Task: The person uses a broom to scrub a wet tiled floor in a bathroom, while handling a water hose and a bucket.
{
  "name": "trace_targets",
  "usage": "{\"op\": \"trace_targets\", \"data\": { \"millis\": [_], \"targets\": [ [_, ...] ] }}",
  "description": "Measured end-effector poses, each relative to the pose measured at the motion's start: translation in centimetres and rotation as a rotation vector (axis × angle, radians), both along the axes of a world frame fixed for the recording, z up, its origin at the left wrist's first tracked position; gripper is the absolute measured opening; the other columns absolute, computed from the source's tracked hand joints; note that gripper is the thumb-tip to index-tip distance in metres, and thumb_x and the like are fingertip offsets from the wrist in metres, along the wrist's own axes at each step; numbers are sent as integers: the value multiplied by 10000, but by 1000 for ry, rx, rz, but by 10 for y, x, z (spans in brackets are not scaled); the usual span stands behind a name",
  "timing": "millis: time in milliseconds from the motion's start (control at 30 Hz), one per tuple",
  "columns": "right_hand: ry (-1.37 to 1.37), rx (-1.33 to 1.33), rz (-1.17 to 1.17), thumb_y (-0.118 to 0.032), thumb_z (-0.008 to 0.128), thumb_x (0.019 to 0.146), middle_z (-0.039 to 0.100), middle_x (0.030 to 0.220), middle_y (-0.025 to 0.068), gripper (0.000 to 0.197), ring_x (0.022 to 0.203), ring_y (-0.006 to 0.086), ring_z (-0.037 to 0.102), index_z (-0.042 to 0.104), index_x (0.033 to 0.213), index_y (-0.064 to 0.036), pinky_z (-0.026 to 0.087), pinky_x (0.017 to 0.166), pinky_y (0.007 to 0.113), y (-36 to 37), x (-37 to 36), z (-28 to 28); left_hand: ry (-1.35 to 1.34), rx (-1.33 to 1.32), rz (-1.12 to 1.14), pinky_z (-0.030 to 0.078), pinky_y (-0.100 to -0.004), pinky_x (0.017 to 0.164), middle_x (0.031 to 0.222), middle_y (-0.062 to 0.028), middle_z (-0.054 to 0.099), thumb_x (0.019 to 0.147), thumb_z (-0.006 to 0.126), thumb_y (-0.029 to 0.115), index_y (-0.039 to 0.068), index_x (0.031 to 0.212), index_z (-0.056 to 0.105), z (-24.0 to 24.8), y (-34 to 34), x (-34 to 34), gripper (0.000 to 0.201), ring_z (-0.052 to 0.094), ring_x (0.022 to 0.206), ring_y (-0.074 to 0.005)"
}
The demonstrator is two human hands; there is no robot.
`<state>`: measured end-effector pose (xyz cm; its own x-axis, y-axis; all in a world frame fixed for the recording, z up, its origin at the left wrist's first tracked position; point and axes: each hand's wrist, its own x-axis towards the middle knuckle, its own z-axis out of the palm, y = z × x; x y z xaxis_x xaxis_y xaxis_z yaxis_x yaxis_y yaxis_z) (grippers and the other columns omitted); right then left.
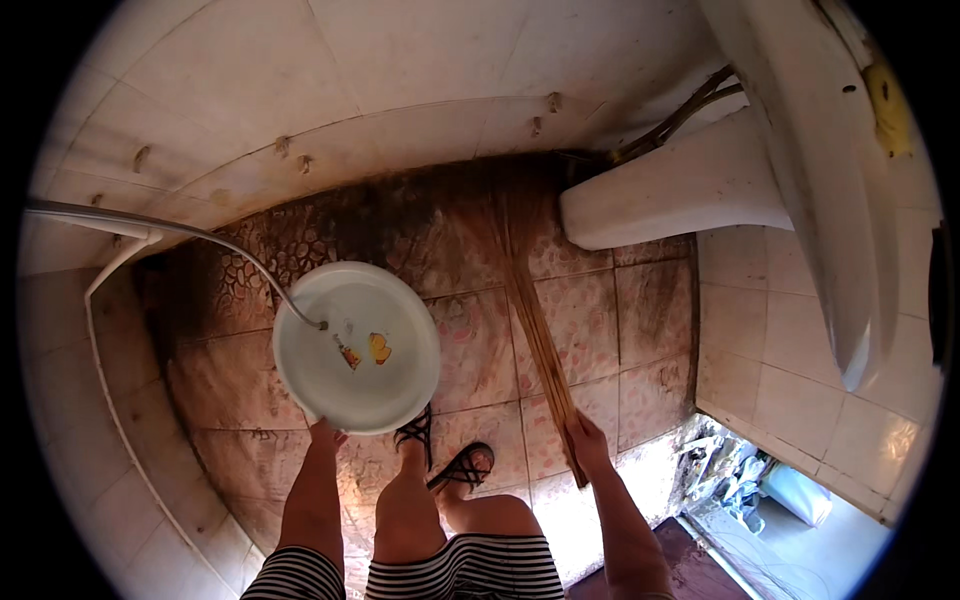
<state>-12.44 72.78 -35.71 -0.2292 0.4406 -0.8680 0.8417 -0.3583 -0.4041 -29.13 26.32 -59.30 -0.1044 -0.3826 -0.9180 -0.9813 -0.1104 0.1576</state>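
A round white basin with yellow cartoon pictures on its bottom stands on the tiled floor, left of the middle. My left hand grips its near rim, with part of the fingers hidden by the edge. My right hand is closed around the near end of a long brown stick broom. The broom slants away to the far wall, where its thin strands fan out against the dark, dirty floor. Inside the basin rests the end of a grey flexible hose.
A white sink pedestal and the basin of the sink stand at the right. A thin white pipe runs along the left wall. My sandalled feet are just behind the basin. Bags lie beyond a bright doorway, lower right.
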Motion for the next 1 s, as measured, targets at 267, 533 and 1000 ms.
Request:
{"op": "trace_targets", "data": {
  "millis": [267, 533, 1000],
  "targets": [
    [215, -286, -344, -81, 596, 784, 535, 703, 34, 329, 559, 102, 507, 502, 1099, -72, 423, 476, 226, -134, -25, 95, 515, -227, -782, 416, -378, 816, 1039, -198, 529, 778, 636, 211, 18, 1139, 482, 103, 96, 5, 437, 513, 964, -288],
    [-5, 1, 100, -114, 652, 717, 605, 967, 105, 660, 856, 158, 588, 358, 1299, -16, 473, 746, 273, -114, -66, 221, -1, 549, -535, 465, -365, 720, 1153, -51, 441, 848, 545, 320, 161, 1272, 338, 282, 187, -51, 497, 507, 975, -210],
    [510, -182, -270, 76, 513, 710, 529, 1023, 181, 792, 631, 162, 551, 116, 1387, -24, 450, 492, 240, -23, -226, 343, 268, 1099, -192, 513, -353, 552, 828, -102, 490, 753, 623, 104, 68, 1119, 371, 421, 433, -159, 446, 545, 692, -193]
  ]
}}
